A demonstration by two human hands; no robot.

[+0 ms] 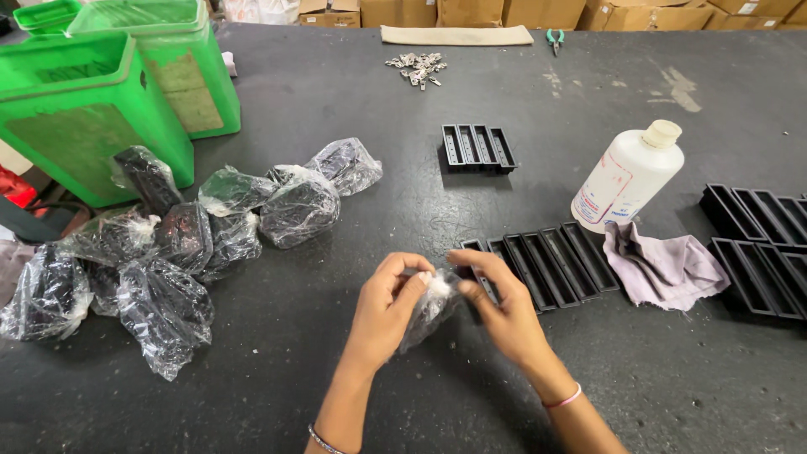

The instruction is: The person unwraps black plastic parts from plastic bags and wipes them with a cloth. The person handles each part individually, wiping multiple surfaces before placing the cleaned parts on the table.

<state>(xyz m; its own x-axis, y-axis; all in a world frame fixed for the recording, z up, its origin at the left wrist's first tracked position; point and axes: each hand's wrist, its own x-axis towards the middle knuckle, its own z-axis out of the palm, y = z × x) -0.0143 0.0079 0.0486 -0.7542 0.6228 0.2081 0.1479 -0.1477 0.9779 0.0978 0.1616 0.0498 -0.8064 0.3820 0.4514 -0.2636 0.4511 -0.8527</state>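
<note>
Both hands meet low in the middle of the head view, just above the dark table (639, 370). Left hand (388, 304) has its fingers closed on the top of a small clear plastic bag (427, 313), pinching it near a white knot. Right hand (503, 315) is closed on the other side of that same bag, so the bag hangs between the two hands and touches both. Something dark shows inside the bag, but it is too crumpled to tell what it is.

Just behind the right hand lies a row of black trays (551, 262) — long and thin, side by side. A grey cloth (660, 265) sits next to them, and a white bottle (629, 175) stands just behind the cloth. More black trays (761, 248) lie at the right edge, and a small set of black trays (477, 149) sits farther back.

Well to the left of the hands is a heap of wrapped bags (168, 252) — clear plastic with dark things inside. Behind the heap stand green bins (92, 109). Far back lie a pile of small metal bits (416, 67) and teal pliers (553, 38).
</note>
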